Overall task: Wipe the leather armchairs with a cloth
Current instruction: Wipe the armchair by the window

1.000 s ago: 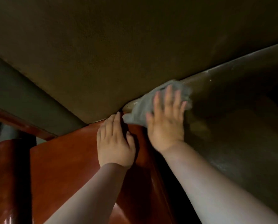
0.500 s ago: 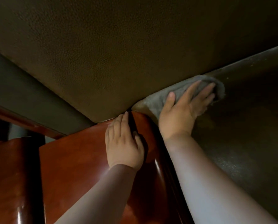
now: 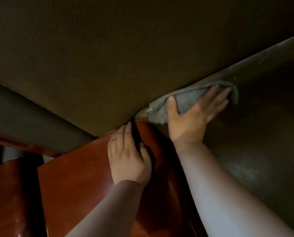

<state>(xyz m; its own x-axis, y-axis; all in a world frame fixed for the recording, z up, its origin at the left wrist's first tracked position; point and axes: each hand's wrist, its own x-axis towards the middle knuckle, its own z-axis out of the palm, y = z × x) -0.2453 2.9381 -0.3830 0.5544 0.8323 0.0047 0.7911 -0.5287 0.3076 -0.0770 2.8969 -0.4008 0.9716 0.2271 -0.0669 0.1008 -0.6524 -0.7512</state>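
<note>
Item one, our right hand (image 3: 190,117): laid flat on the grey cloth (image 3: 185,101), fingers (image 3: 209,94) straight and slightly spread, thumb out to the side, palm pressing the cloth against the dark olive leather of the armchair (image 3: 108,48). Item two, the cloth: bunched and folded, lying along the seam where the large pebbled leather panel meets the smoother panel (image 3: 262,134) on the right, its near corner just beside the top of the wooden arm; the far edge curls over our fingertips. Item three, our left hand (image 3: 128,154): resting palm-down on the polished reddish-brown wooden arm (image 3: 74,185), fingers straight and held together, tips touching the edge of the leather panel, holding nothing. Item four, the wooden arm itself: glossy, with a bright glare near our left wrist (lighting is dim throughout). Item five, a second reddish wooden piece (image 3: 9,194) at lower left, detail too dark to tell.
</note>
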